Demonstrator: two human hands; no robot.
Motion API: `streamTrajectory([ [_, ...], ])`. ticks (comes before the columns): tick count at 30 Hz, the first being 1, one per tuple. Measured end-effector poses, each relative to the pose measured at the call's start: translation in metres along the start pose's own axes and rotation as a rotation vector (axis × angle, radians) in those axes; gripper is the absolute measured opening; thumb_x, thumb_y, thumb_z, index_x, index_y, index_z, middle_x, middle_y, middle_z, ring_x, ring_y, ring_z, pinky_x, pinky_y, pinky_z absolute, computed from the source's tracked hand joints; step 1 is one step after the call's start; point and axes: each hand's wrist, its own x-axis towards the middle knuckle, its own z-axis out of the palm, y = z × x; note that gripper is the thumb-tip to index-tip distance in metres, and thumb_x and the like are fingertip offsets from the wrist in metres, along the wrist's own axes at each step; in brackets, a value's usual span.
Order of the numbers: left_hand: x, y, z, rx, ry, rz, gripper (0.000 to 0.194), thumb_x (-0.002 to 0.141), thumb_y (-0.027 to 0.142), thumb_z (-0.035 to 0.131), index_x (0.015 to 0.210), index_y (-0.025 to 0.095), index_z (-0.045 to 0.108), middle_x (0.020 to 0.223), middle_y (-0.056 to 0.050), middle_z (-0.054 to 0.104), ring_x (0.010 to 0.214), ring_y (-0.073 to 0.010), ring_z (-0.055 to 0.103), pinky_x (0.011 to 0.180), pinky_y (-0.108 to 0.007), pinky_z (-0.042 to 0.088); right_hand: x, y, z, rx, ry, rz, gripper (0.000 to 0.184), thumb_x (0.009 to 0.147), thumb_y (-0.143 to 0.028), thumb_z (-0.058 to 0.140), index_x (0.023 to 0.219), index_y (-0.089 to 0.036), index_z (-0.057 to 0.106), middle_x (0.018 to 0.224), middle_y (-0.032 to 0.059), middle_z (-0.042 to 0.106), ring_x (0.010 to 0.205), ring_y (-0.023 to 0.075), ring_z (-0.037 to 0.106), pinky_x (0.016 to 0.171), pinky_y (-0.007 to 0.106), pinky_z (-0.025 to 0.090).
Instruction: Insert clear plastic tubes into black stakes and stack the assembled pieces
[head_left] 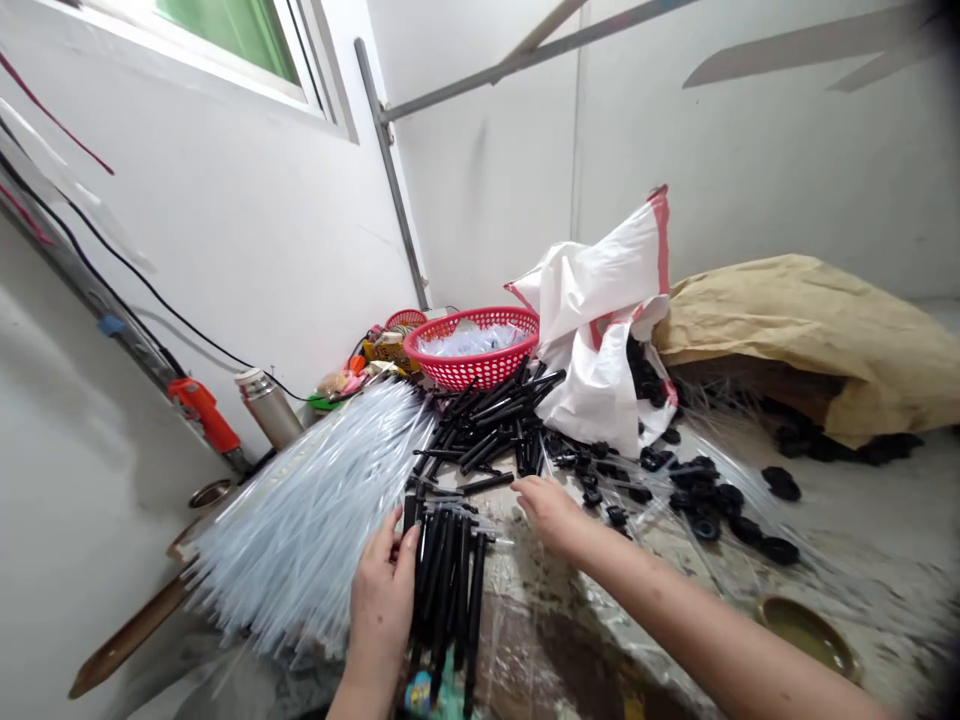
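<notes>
Across the near part of the worktop [517, 575], a bunch of black tubes [448, 570] is lying roughly side by side, with thin clear rods crossing near the far ends. The left hand [384, 585] is resting at the left of this bunch, its thumb and fingers curling close to the outermost tube; whether they are pinching it or only touching it, I cannot tell. The right hand [551, 512] is reaching forward, fingertips bunching at the end of a single tube [486, 484] that is lying crosswise; its grip is also unclear. Judging by how things are lying, the lined-up tubes seem to be the ordered portion, while plenty seems to be remaining: a loose heap of tubes [487, 425] is lying jumbled before the red basket [480, 374], a big sheaf of clear rods [315, 510] is spreading at the left, and black caps [705, 490] are lying scattered at the right, below the white sack [592, 300]. Nothing visible is showing which pieces are finished.
</notes>
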Motion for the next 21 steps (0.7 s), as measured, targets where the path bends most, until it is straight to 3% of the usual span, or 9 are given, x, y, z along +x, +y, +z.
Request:
streamTrajectory([
  [5, 0.023, -0.022, 0.006, 0.061, -0.04, 0.007, 0.037, 0.079, 0.042, 0.045, 0.099, 0.016, 0.061, 0.082, -0.009, 0.068, 0.077, -0.0247, 0.063, 0.073, -0.039, 0.049, 0.048, -0.018, 0.017, -0.196, -0.009, 0.035, 0.031, 0.075, -0.006, 0.053, 0.1, -0.018, 0.066, 0.107, 0.0136, 0.06, 0.103, 0.0293, 0.048, 0.075, 0.035, 0.042],
  [11, 0.037, -0.048, 0.027, 0.149, 0.073, 0.241, 0.036, 0.08, 0.04, 0.043, 0.091, 0.014, 0.065, 0.08, -0.011, 0.062, 0.074, -0.0248, 0.061, 0.072, -0.042, 0.05, 0.054, -0.012, 0.02, -0.316, -0.003, 0.076, 0.015, 0.077, -0.014, 0.056, 0.088, -0.015, 0.066, 0.102, 0.0161, 0.062, 0.099, 0.0282, 0.05, 0.079, 0.036, 0.035],
  [17, 0.047, -0.06, 0.038, 0.382, 0.14, 0.331, 0.04, 0.083, 0.038, 0.042, 0.097, 0.009, 0.066, 0.085, -0.016, 0.06, 0.079, -0.0286, 0.058, 0.074, -0.046, 0.047, 0.032, 0.012, -0.025, -0.282, 0.067, 0.148, 0.017, 0.084, -0.02, 0.05, 0.097, -0.015, 0.06, 0.087, 0.012, 0.069, 0.086, 0.0246, 0.059, 0.078, 0.037, 0.031],
  [21, 0.049, -0.035, 0.031, 0.417, 0.216, 0.348, 0.042, 0.083, 0.037, 0.043, 0.105, 0.007, 0.062, 0.095, -0.019, 0.059, 0.088, -0.0308, 0.056, 0.08, -0.049, 0.045, -0.003, 0.027, -0.066, -0.184, 0.121, 0.164, 0.014, 0.086, -0.027, 0.05, 0.094, -0.023, 0.06, 0.088, 0.0012, 0.07, 0.084, 0.0173, 0.061, 0.076, 0.03, 0.032],
])
